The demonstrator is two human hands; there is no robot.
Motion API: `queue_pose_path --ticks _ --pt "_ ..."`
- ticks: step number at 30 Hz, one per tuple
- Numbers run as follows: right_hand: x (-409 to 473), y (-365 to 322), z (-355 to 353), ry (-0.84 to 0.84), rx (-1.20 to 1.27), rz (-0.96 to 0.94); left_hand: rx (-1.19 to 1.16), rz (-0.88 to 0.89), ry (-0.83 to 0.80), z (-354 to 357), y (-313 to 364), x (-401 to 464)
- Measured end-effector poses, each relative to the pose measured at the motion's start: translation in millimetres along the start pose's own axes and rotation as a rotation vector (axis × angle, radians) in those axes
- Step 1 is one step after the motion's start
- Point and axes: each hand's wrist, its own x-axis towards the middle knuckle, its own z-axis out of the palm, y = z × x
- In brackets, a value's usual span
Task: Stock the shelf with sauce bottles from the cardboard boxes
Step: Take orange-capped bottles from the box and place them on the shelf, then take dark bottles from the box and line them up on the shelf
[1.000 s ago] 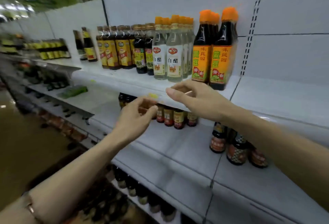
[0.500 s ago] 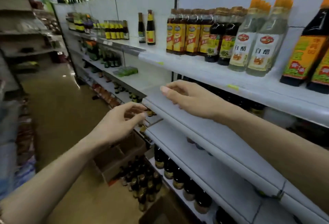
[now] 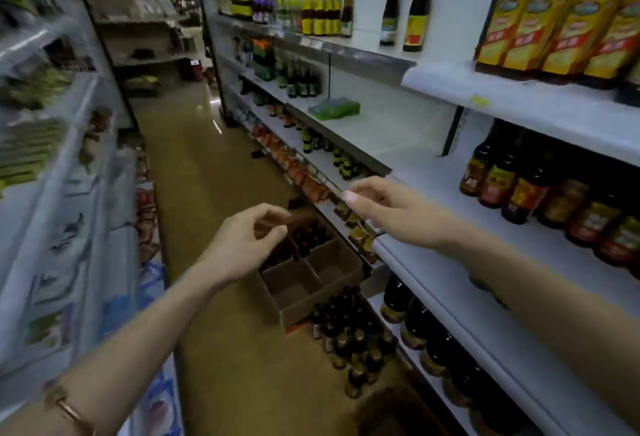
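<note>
On the floor by the foot of the shelf (image 3: 485, 283) stands an open cardboard box (image 3: 311, 279) with brown dividers, dark sauce bottles (image 3: 349, 335) clustered just beside it, too blurred to count. Above it, both hands are held in the air and grasp nothing. Left hand (image 3: 242, 245) has its fingers loosely curled, thumb near the forefinger. Right hand (image 3: 391, 210) is relaxed, fingers slightly bent, near the shelf's front corner. One thin metal bracelet (image 3: 65, 408) circles the left wrist.
</note>
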Motion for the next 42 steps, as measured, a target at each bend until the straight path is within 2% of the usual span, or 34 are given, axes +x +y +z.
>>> queue_pose_path --ticks 10,17,23,32,42 --pt "198 25 46 -0.107 0.012 -0.006 -0.004 -0.118 0.054 -29 -131 141" --pt "353 46 82 -0.222 0.072 0.025 0.028 -0.218 0.024 -36 -205 239" --pt "439 73 94 -0.281 0.118 0.098 0.035 -0.305 -0.011 -39 -262 303" --pt "540 127 103 -0.169 0.135 0.306 -0.009 -0.232 -0.264 -15 -353 439" --pt "631 192 137 0.12 0.223 0.545 0.034 -0.086 -0.556 46 -422 589"
